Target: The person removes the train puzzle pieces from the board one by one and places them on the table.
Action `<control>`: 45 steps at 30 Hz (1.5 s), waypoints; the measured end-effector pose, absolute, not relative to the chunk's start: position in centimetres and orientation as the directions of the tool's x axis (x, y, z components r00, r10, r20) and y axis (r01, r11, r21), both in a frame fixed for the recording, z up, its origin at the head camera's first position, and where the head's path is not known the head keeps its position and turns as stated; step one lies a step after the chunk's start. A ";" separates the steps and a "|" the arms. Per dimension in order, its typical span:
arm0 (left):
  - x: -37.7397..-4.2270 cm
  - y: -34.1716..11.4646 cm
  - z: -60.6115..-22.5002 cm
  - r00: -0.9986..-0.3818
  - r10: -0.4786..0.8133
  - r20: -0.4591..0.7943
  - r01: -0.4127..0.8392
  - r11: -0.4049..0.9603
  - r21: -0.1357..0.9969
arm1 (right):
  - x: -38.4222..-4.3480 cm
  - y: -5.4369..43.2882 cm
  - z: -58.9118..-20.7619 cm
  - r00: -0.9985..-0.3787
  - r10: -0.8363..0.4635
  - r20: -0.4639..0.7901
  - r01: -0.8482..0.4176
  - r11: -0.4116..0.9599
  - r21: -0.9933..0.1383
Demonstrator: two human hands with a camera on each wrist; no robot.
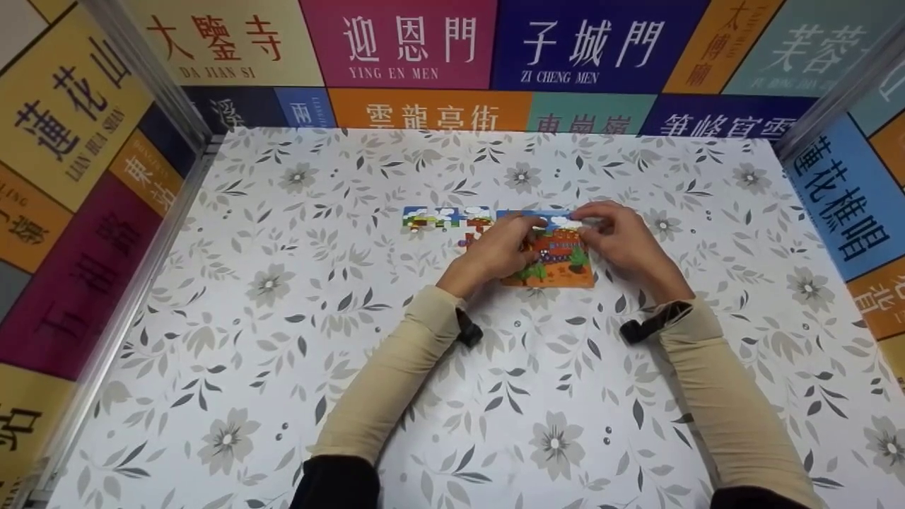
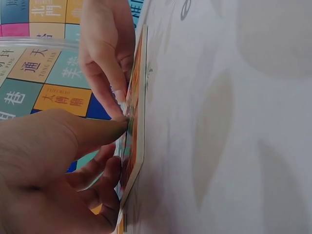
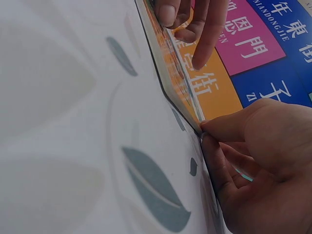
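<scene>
A square picture puzzle [image 1: 558, 276] with blue sky, orange ground and green bushes lies flat on the table in the head view. My left hand [image 1: 498, 247] covers its left part, with bent fingers and thumb on it. In the left wrist view the left thumb [image 2: 105, 130] touches the picture's face, and the curled fingers meet the near edge. My right hand [image 1: 622, 237] is at the upper right corner. Thumb and forefinger of the right hand [image 3: 273, 151] pinch that corner in the right wrist view. Both palms hide part of the picture.
Joined puzzle pieces [image 1: 442, 214] with clouds and sky lie left of the picture, partly behind my left hand. The table [image 1: 247, 353] has a white cloth with grey leaves and flowers. Coloured lettered panels [image 1: 403, 42] stand along the back and both sides.
</scene>
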State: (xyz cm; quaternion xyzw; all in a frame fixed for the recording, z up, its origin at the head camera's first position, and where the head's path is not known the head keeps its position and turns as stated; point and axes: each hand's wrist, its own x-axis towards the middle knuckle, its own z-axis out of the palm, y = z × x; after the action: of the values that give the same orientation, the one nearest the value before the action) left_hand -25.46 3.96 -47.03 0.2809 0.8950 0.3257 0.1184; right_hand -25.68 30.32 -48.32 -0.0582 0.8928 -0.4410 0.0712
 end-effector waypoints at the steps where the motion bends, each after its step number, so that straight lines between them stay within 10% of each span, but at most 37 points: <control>1: -25.4 4.0 -47.0 -0.816 0.576 -0.034 0.421 0.635 0.647 | -25.7 30.3 -48.3 -0.983 -0.165 -0.077 -0.038 0.602 -0.797; 45: -25.5 4.1 -46.7 -0.753 0.649 0.112 0.578 0.569 0.586 | -25.7 30.4 -48.7 -0.983 -0.180 -0.035 -0.083 0.607 -0.791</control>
State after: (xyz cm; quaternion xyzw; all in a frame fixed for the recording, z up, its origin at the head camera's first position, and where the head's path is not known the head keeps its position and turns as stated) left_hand -25.54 4.06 -46.72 0.3469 0.8838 0.3087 0.0576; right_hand -25.71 30.38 -48.66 -0.0733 0.8945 -0.4374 0.0556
